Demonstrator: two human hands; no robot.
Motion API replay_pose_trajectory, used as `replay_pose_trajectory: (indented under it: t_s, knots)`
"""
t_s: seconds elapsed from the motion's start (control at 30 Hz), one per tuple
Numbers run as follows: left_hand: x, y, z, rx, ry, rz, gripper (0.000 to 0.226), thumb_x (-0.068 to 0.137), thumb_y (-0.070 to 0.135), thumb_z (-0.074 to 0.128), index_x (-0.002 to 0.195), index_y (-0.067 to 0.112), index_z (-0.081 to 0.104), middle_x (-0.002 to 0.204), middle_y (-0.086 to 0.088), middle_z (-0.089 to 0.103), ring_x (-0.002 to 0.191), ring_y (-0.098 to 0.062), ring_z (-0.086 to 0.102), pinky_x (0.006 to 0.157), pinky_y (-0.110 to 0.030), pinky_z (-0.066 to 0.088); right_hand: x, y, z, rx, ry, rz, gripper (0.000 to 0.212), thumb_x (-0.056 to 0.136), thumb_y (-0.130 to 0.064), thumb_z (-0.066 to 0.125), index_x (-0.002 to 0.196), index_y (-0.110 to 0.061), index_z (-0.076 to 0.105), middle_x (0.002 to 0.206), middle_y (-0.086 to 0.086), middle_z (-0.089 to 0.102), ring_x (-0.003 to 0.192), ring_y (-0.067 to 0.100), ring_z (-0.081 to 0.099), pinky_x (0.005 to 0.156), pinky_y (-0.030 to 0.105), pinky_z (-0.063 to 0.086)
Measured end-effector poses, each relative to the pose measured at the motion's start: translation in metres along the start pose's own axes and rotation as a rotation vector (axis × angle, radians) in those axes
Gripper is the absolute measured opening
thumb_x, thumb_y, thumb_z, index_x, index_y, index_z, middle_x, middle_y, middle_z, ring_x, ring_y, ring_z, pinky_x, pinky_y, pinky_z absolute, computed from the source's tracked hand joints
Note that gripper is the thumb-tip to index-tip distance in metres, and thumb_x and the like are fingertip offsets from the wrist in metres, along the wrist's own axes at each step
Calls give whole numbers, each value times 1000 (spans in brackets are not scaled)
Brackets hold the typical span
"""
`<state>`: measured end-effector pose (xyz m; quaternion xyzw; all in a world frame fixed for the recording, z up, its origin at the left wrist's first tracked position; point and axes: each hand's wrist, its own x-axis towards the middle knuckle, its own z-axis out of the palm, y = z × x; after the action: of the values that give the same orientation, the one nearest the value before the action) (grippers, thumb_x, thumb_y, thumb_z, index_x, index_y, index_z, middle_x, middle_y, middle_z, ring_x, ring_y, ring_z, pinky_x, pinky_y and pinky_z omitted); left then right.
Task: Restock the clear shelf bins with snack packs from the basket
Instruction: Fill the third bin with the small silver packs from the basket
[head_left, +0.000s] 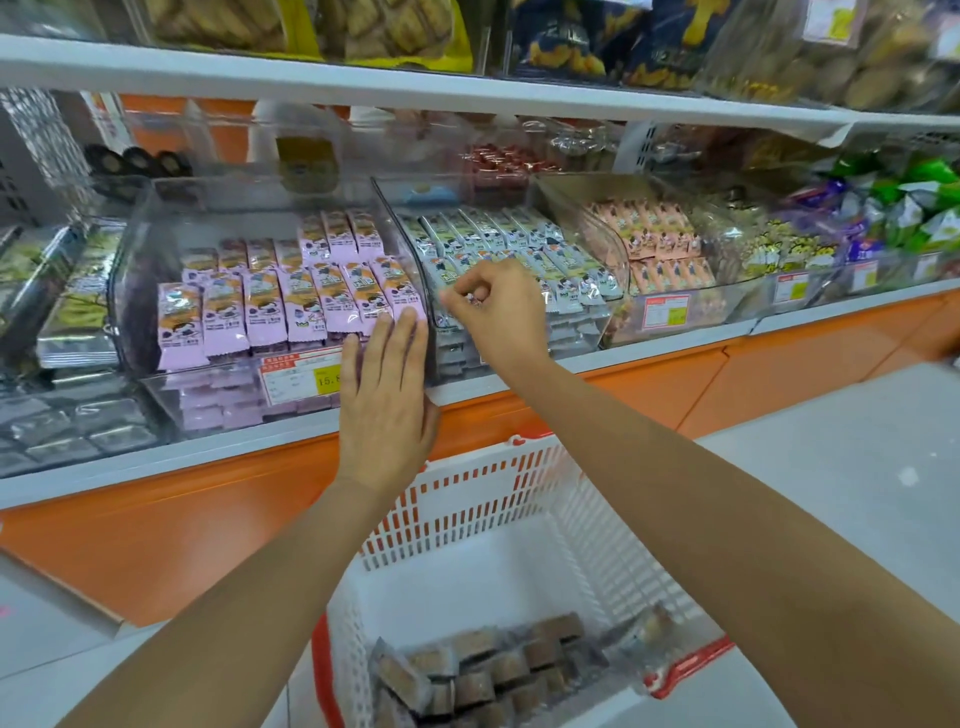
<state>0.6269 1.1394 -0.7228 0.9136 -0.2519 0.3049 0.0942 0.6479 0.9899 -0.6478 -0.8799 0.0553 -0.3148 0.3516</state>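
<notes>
1. The left hand is flat and released, fingers straight and close together, pressed against the front of a clear bin at its right corner. It holds nothing.
2. The right hand is just beside it to the right, reaching over the front edge of the neighbouring clear bin. Its fingers are curled with the tips drawn toward the thumb, right above the front row of packs. I cannot tell whether they pinch a pack or only touch one.
3. The bin under the left hand is packed with pink snack packs standing in rows, and a price label sits on its front, partly covered by the hand.
4. The bin under the right hand holds pale green snack packs, laid in slanting rows.
5. Further right, another clear bin holds peach snack packs, and beyond it lie green and purple packs.
6. All these bins stand on a shelf with an orange front, beneath a white upper shelf that carries larger bags.
7. Below the forearms sits the white slotted basket with a red handle. Brown snack packs in clear wrappers lie in its near end, and the rest of its floor is bare.
</notes>
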Motion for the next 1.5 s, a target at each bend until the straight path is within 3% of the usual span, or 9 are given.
replay_pose_trajectory:
  t_s: [0.17, 0.37, 0.47, 0.63, 0.77, 0.97, 1.2, 1.33, 1.5]
  knots:
    - [-7, -1, 6, 20, 67, 89, 69, 87, 25, 32, 153, 6, 29, 160, -15, 21, 149, -34, 13, 122, -48, -2, -4, 8, 0, -2, -12, -38, 16, 87, -34, 72, 94, -20, 77, 83, 6, 56, 74, 12, 50, 64, 21, 37]
    - [-16, 12, 15, -75, 149, 196, 50, 81, 17, 45, 129, 6, 51, 130, -13, 41, 122, -32, 36, 111, -43, 17, -39, 23, -22, 209, 1, -107, 9, 92, -22, 66, 93, -14, 69, 76, -8, 52, 65, 4, 47, 62, 16, 38]
    - [-23, 11, 24, -115, 31, 236, 50, 73, 11, 62, 123, 5, 58, 121, -17, 56, 115, -33, 44, 101, -45, 30, -63, 49, -23, 231, -90, -67, 9, 93, -23, 66, 94, -15, 68, 79, -6, 58, 68, 7, 51, 62, 20, 42]
    - [-52, 0, 56, -81, -329, 235, 62, 73, 17, 72, 131, 7, 54, 124, -12, 58, 114, -31, 52, 100, -44, 40, -118, 109, 0, 175, -361, 77, 17, 90, -30, 69, 102, -17, 69, 84, -10, 63, 70, 4, 57, 65, 19, 47]
    - [-77, -16, 76, 19, -434, 239, 77, 72, 20, 75, 142, 3, 47, 139, -15, 52, 125, -34, 48, 108, -49, 36, -166, 150, 30, 117, -628, 165, 21, 88, -33, 71, 104, -19, 69, 86, -6, 64, 70, 3, 56, 67, 20, 48]
    - [-89, -31, 91, 64, -377, 219, 80, 78, 20, 64, 150, 2, 36, 151, -21, 38, 138, -37, 35, 117, -51, 21, -220, 186, 75, 107, -967, 230, 27, 86, -37, 74, 104, -18, 70, 84, -8, 63, 69, -1, 55, 67, 12, 43]
    - [-92, -40, 99, 57, -348, 254, 79, 83, 23, 59, 153, 3, 29, 156, -18, 32, 143, -34, 28, 119, -48, 14, -267, 201, 106, -4, -1297, 353, 31, 87, -40, 72, 110, -20, 64, 87, -5, 61, 79, 11, 57, 81, 28, 50]
    - [-94, -39, 101, 52, -331, 255, 78, 83, 23, 57, 153, 4, 28, 157, -17, 32, 143, -34, 28, 120, -48, 15, -278, 203, 113, -3, -1399, 410, 22, 85, -33, 75, 101, -20, 66, 90, -1, 67, 86, 17, 65, 83, 31, 53]
    - [-94, -38, 100, 45, -327, 250, 76, 84, 23, 53, 153, 4, 27, 157, -17, 31, 143, -33, 28, 120, -49, 15, -275, 202, 114, 69, -1316, 505, 21, 81, -21, 80, 97, -9, 72, 86, 2, 72, 75, 11, 67, 78, 24, 57]
